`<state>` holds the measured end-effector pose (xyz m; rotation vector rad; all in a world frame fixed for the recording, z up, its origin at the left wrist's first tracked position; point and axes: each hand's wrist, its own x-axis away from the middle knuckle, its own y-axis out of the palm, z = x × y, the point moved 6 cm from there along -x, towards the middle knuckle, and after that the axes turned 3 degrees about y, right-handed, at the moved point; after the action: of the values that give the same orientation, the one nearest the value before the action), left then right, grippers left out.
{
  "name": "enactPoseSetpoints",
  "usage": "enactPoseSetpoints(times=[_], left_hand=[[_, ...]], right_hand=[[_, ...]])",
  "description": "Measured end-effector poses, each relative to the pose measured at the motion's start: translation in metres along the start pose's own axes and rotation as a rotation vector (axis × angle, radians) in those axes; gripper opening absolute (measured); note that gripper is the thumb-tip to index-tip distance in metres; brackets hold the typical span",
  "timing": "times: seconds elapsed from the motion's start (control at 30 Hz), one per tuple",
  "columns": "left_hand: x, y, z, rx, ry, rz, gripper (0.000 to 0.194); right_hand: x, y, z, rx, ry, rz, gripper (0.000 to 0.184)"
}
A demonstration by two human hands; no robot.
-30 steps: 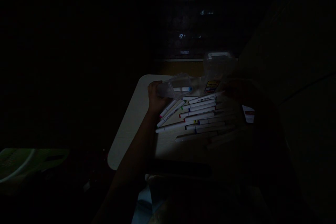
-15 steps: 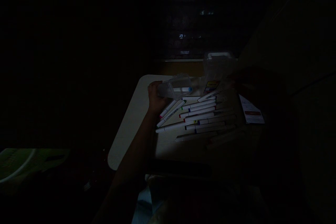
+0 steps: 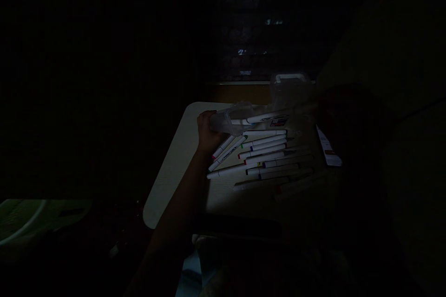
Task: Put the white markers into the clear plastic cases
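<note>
The view is very dark. My left hand (image 3: 206,133) is closed around the base of a clear plastic box (image 3: 220,123), tipped on its side with its mouth facing right. A white marker (image 3: 239,121) lies inside it. My right hand (image 3: 325,104), almost lost in shadow, grips the far end of another white marker (image 3: 270,116); its fingers barely show. That marker's left tip is at the box's mouth. Below the box, several white markers (image 3: 266,147) with coloured ends lie in a rough row on the pale table (image 3: 174,167).
A clear plastic lid or case part with a handle (image 3: 290,79) stands at the table's back edge, with a printed label (image 3: 278,122) below it. A phone with a lit screen (image 3: 327,148) lies to the right, partly behind my right arm. The surroundings are nearly black.
My right hand has lifted a marker from beside the label and brought it left to the box's mouth. My left hand keeps the box in nearly the same place.
</note>
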<state>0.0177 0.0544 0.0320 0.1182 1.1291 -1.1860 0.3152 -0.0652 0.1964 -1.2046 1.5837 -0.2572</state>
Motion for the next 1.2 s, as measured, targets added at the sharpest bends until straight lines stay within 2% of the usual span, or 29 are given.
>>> enactPoseSetpoints(times=[0.07, 0.2, 0.33, 0.57, 0.8, 1.03, 1.2], left_hand=[[0.0, 0.0, 0.0, -0.007, -0.012, -0.004, 0.065], [0.0, 0.0, 0.001, 0.004, -0.003, -0.004, 0.064], [-0.001, 0.001, 0.0, 0.015, 0.027, -0.003, 0.065], [0.0, 0.001, -0.001, -0.023, -0.015, -0.009, 0.067], [-0.001, 0.0, -0.001, -0.011, -0.025, -0.016, 0.069], [-0.001, 0.0, 0.003, -0.006, 0.039, -0.002, 0.065], [-0.001, 0.001, 0.001, -0.033, 0.008, -0.013, 0.067]], right_hand=[[0.0, 0.003, -0.019, -0.011, -0.105, 0.114, 0.013], [0.001, 0.023, -0.033, -0.08, -0.191, 0.101, 0.006], [0.002, 0.036, -0.029, -0.087, -0.208, 0.072, 0.007], [0.002, 0.055, -0.024, -0.192, -0.211, 0.007, 0.011], [0.003, 0.072, -0.017, -0.195, -0.204, -0.08, 0.012], [0.002, 0.072, -0.018, -0.195, -0.218, -0.07, 0.011], [0.001, 0.072, -0.012, -0.194, -0.182, -0.09, 0.01]])
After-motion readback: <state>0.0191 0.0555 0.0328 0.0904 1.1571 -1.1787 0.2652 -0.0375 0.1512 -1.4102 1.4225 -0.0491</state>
